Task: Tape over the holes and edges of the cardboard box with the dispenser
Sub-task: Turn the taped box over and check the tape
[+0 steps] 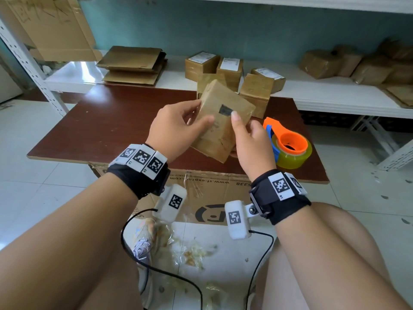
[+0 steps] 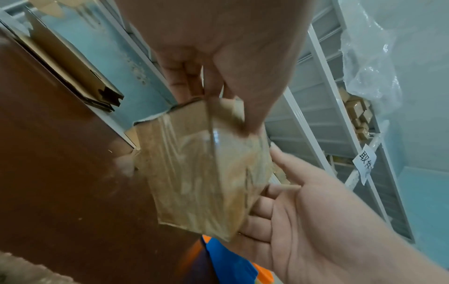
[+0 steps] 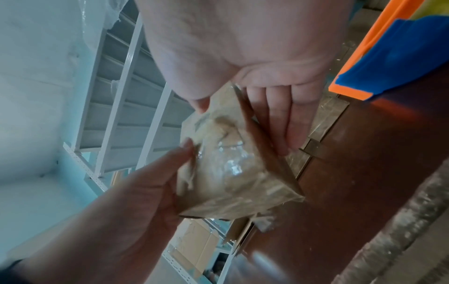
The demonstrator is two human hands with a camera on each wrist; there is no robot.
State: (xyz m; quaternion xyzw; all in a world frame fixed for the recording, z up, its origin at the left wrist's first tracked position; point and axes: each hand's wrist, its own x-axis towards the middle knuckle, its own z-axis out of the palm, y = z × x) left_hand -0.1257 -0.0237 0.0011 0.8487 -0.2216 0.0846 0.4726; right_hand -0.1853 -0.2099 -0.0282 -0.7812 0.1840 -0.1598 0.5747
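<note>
Two hands are closed on one small box (image 1: 225,118), which is held tilted in the air above the brown board (image 1: 116,121). Left hand (image 1: 176,128): thumb laid on the upper face, fingers curled round the left edge. Right hand (image 1: 252,144): thumb pressed beside a dark patch (image 1: 225,110) on the upper face, fingers laid under the box. Glossy clear tape is seen over the box faces in both wrist views. One dispenser (image 1: 288,145), orange and blue with a roll of yellowish clear tape, is set on the board just right of the right hand, untouched. Several taped boxes (image 1: 232,70) are grouped behind; flattened cardboard (image 1: 131,63) is stacked at rear left.
</note>
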